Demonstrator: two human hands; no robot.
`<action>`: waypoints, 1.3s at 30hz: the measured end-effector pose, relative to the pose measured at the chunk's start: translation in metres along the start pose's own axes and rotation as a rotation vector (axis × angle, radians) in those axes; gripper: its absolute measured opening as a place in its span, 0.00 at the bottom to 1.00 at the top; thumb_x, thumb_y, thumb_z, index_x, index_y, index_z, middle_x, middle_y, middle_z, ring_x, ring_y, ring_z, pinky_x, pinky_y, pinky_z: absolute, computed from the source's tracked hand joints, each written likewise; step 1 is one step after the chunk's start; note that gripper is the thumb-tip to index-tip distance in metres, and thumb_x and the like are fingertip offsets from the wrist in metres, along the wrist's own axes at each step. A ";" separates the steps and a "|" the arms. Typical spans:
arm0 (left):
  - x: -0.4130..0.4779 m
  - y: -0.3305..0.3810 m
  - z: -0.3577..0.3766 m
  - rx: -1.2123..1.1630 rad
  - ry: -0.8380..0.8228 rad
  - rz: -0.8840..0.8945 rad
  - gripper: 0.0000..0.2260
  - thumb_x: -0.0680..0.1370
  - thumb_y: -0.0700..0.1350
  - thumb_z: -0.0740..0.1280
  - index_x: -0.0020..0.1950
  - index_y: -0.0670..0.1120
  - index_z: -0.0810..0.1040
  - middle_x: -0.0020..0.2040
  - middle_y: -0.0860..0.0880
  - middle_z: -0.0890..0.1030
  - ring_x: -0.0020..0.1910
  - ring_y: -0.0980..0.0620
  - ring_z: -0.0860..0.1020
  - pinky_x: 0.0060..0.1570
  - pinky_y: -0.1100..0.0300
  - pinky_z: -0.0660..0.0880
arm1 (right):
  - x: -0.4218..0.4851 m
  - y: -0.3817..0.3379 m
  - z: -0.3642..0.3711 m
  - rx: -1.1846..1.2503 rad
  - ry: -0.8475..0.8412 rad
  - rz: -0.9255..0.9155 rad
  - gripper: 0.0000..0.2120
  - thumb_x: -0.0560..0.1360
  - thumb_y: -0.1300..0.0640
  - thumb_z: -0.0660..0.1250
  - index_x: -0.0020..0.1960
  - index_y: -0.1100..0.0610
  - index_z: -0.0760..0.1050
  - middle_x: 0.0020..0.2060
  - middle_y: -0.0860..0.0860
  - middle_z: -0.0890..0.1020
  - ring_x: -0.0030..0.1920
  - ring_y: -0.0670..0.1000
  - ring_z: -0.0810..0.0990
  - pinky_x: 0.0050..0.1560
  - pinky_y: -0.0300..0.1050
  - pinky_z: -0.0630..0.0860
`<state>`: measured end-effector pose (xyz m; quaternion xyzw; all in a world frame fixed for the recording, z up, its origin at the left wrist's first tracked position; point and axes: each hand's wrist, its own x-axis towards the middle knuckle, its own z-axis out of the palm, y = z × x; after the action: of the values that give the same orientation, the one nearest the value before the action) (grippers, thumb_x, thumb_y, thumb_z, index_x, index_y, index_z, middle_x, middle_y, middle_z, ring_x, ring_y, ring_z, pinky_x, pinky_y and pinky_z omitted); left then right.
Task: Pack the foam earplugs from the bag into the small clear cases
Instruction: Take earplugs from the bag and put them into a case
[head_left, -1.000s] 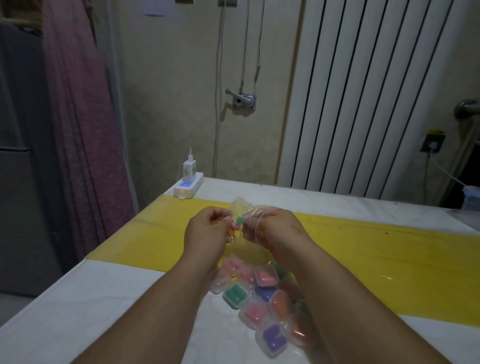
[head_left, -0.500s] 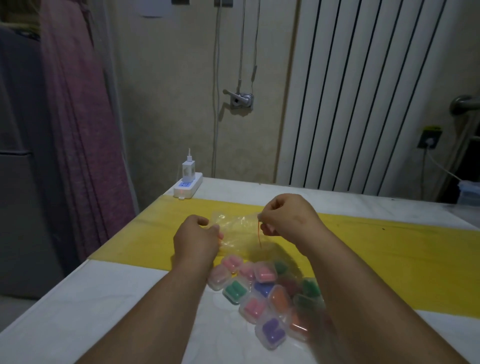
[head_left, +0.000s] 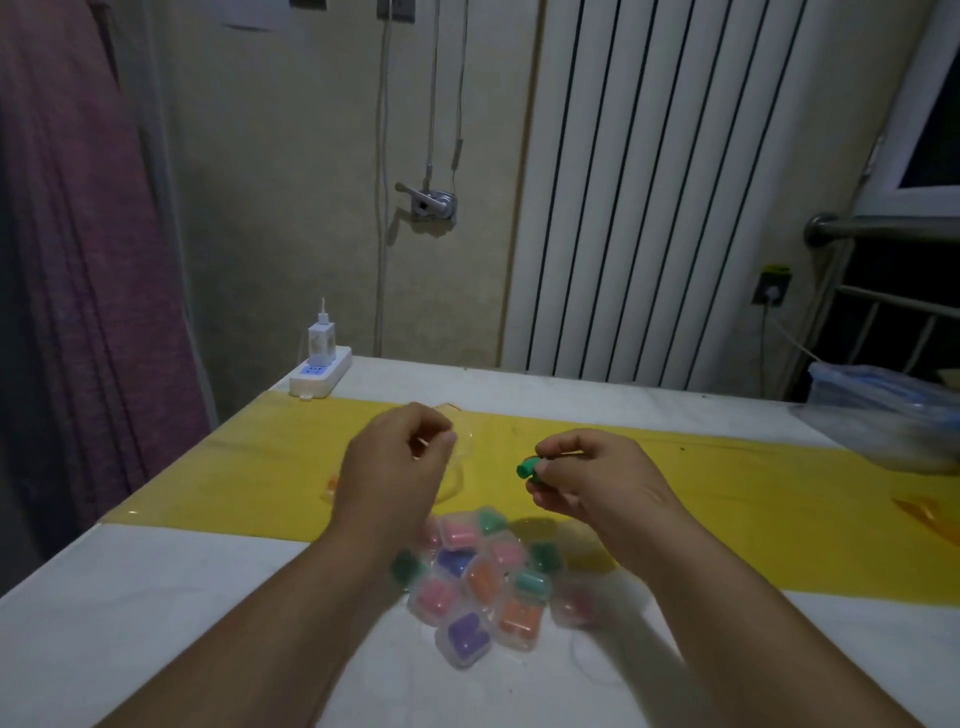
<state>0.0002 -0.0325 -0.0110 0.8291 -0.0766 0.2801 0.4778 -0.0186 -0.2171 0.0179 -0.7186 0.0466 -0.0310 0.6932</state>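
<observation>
My right hand (head_left: 592, 478) pinches a green foam earplug (head_left: 527, 467) over the yellow strip, its tip pointing left. My left hand (head_left: 392, 460) hovers a little to the left with curled fingers, blurred, and appears to hold the edge of the clear bag (head_left: 457, 467), which sags onto the strip behind it. An orange earplug (head_left: 332, 483) lies in clear plastic left of that hand. Between my forearms sits a heap of small clear cases (head_left: 478, 582) with pink, green, orange and purple earplugs inside, lids shut.
The white table (head_left: 156, 597) has a yellow strip (head_left: 779, 493) across it. A power strip with a charger (head_left: 319, 371) sits at the far left corner. A clear plastic container (head_left: 883, 410) stands at the right edge, with an orange object (head_left: 924, 506) nearby.
My hands have drawn apart. The right hand has come away from the bag to the right and now pinches a green earplug. The bag has dropped lower by my left hand.
</observation>
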 end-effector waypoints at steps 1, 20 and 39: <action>-0.005 0.006 0.003 -0.066 -0.092 0.025 0.03 0.76 0.44 0.70 0.46 0.53 0.81 0.42 0.56 0.80 0.42 0.59 0.77 0.41 0.64 0.74 | -0.003 0.002 -0.003 0.028 0.001 0.008 0.04 0.74 0.71 0.68 0.47 0.64 0.77 0.41 0.62 0.82 0.37 0.55 0.83 0.42 0.44 0.83; -0.019 0.012 0.025 -0.353 -0.275 -0.234 0.08 0.76 0.37 0.71 0.48 0.50 0.84 0.42 0.49 0.85 0.41 0.53 0.82 0.44 0.57 0.80 | 0.002 0.022 -0.011 0.092 -0.042 -0.050 0.10 0.75 0.70 0.67 0.51 0.59 0.82 0.42 0.55 0.82 0.40 0.51 0.80 0.47 0.42 0.81; -0.022 0.019 0.022 -0.400 -0.239 -0.175 0.05 0.74 0.35 0.71 0.43 0.44 0.82 0.39 0.46 0.85 0.39 0.48 0.83 0.46 0.52 0.82 | 0.003 0.024 -0.008 -0.027 -0.064 -0.167 0.02 0.74 0.65 0.71 0.44 0.60 0.81 0.36 0.52 0.83 0.35 0.48 0.80 0.37 0.40 0.78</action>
<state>-0.0171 -0.0644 -0.0171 0.7486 -0.1143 0.1168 0.6426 -0.0176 -0.2266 -0.0062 -0.7299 -0.0352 -0.0653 0.6795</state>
